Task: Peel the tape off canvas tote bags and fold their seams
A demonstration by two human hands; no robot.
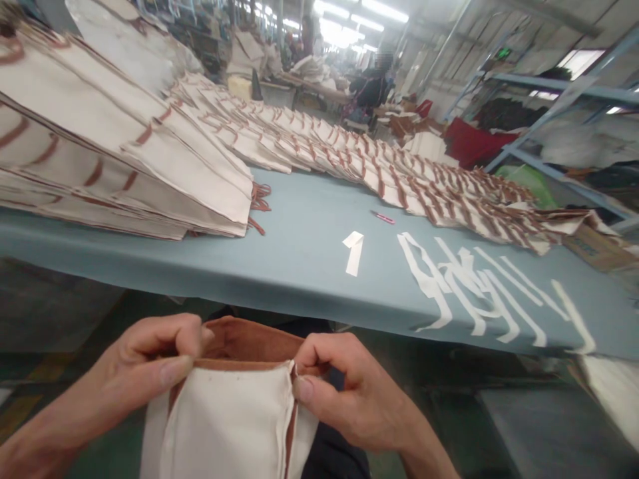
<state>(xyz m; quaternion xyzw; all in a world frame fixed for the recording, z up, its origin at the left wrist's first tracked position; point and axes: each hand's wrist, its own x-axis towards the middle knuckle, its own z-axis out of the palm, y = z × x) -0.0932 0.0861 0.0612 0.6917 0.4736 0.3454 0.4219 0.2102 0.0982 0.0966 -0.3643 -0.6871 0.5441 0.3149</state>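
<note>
A cream fabric bag (pixel 227 419) with a brown lining hangs at the bottom of the view, in front of the table edge. Its mouth is held apart, so the brown inside shows. My left hand (pixel 144 372) pinches the rim at the left corner between thumb and fingers. At the right corner, beside a side seam, my right hand (pixel 344 386) pinches the edge the same way. Two small dark marks sit just under the front rim. The lower part of the bag runs out of view.
A blue-grey table (pixel 299 233) bears a stack of cream pieces (pixel 124 146) with brown straps and long overlapping rows (pixel 319 143) of similar ones. White strips (pixel 469 279) lie at right, near a pink thread snipper (pixel 383 217). A person (pixel 372 86) is farther back; shelving (pixel 564 153) stands right.
</note>
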